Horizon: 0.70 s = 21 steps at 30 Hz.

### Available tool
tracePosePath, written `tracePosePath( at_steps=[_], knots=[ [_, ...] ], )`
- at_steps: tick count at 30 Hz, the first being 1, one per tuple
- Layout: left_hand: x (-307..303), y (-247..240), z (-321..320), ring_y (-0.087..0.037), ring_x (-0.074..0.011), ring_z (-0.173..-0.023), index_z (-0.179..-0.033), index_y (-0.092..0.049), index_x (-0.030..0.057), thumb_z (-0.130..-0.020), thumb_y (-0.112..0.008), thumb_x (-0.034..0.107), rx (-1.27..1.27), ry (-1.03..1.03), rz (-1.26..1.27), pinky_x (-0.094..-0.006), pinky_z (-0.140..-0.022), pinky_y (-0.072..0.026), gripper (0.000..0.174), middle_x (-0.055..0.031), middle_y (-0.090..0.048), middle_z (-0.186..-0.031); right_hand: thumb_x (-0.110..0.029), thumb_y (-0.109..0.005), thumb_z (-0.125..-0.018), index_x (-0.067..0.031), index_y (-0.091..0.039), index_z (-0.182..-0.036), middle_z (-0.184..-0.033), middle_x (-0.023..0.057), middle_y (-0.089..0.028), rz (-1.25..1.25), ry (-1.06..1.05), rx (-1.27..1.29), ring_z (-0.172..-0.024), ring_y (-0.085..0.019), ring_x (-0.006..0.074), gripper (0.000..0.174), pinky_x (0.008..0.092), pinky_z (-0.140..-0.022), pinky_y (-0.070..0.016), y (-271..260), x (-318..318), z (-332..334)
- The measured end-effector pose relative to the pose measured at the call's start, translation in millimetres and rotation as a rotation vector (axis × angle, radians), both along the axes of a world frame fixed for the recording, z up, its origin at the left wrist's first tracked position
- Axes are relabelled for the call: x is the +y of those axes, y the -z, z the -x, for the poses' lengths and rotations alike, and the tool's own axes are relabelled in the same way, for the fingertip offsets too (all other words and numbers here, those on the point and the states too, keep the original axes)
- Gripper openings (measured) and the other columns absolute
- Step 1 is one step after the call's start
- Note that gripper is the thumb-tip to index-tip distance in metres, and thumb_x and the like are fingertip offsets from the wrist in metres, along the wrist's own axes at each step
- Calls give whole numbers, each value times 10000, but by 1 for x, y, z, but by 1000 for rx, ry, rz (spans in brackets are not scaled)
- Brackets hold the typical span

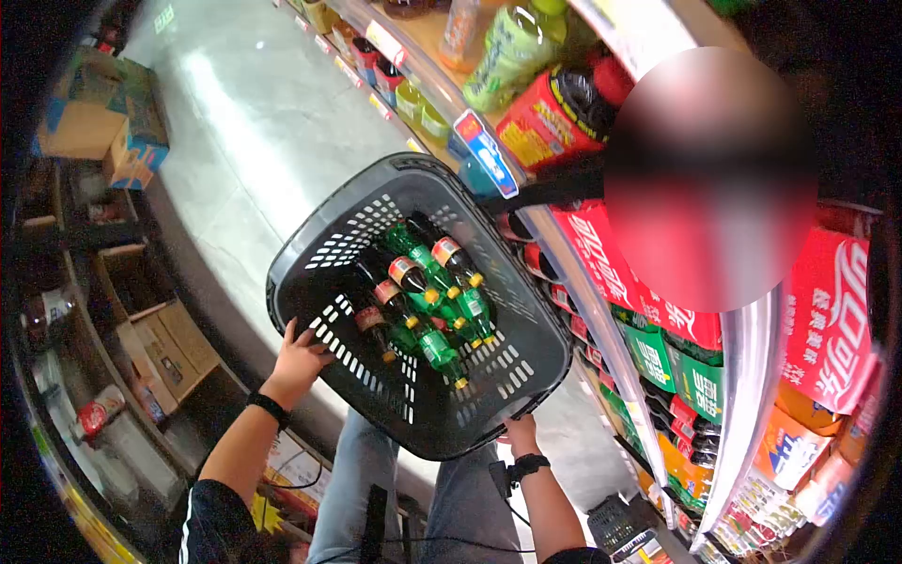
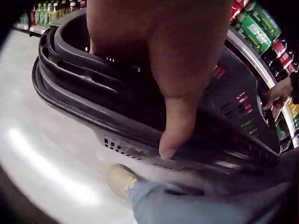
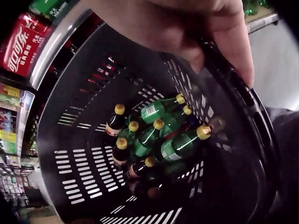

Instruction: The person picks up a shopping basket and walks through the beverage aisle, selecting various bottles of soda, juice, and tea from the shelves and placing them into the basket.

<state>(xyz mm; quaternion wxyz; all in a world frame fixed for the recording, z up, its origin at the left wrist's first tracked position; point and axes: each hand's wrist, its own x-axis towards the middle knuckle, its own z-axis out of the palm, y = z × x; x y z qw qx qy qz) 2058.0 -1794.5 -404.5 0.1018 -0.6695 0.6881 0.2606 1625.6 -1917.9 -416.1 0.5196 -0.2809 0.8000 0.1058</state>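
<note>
A black slatted shopping basket (image 1: 287, 268) hangs in front of my legs, its mouth toward me. My left hand (image 1: 299, 359) grips the rim on the left; in the left wrist view the thumb (image 2: 176, 126) lies down the outer side of the rim while the fingers go inside, hidden. On the near right side my right hand (image 1: 522, 432) holds the rim, with digits on both sides of it in the right wrist view. Several green soda bottles (image 3: 179, 145) and dark cola bottles (image 3: 115, 122) with yellow caps lie heaped at the basket's bottom.
A drink shelf (image 1: 601, 282) with red and green multipacks runs close along the right. Shelving with cardboard boxes (image 1: 169, 348) stands at left, and stacked cartons (image 1: 103, 117) farther back. A grey floor aisle (image 1: 211, 141) stretches ahead. Another dark basket (image 1: 615, 524) sits lower right.
</note>
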Motion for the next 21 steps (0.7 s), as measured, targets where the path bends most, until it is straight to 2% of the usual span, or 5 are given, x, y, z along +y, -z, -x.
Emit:
tracePosePath(
  at_steps=[7,12,15,19,21],
  knots=[
    [-11,12,-32,-461,-257,-1180,-900,-712,205,-801,-540,190,-46,-75,196,-587,-1109,-89,199,15,-645,-1040,15,-565,-804,17,-524,-1083,-901,192,-608,59,46,-68,-654,-647,387,282,452,-428,-565,-3,-7,-50],
    [0,-28,9,-214,-441,-1334,-1164,-602,193,-863,-458,196,-343,-269,252,-566,-1087,-148,333,-186,-323,-1420,-205,-581,-852,-34,-526,-1113,-934,141,-622,-18,-475,-33,-769,-636,269,317,397,-573,-518,20,-6,-20],
    [10,-59,58,-276,-434,-1291,-1283,-483,210,-814,-525,155,52,-297,147,-540,-1046,-259,474,-187,-318,-1416,-300,-576,-886,-55,-555,-1067,-879,71,-636,151,-473,-289,-810,-633,177,305,315,-609,-491,-5,-26,-13],
    [-3,-183,117,-500,-390,-1087,-1283,-447,140,-733,-652,123,432,-449,65,-430,-884,-449,587,-200,-447,-1276,-276,-520,-930,-11,-536,-1127,-995,91,-622,234,-9,-754,-871,-637,177,330,279,-740,-498,-231,-69,-55],
    [-12,-224,147,-610,-341,-879,-1182,-527,54,-893,-483,122,411,-264,605,-442,-762,-506,301,-209,-593,-1051,-244,-512,-938,-8,-542,-1120,-1015,87,-624,323,-38,-804,-912,-627,165,299,272,-768,-490,-291,-80,-46]
  ],
)
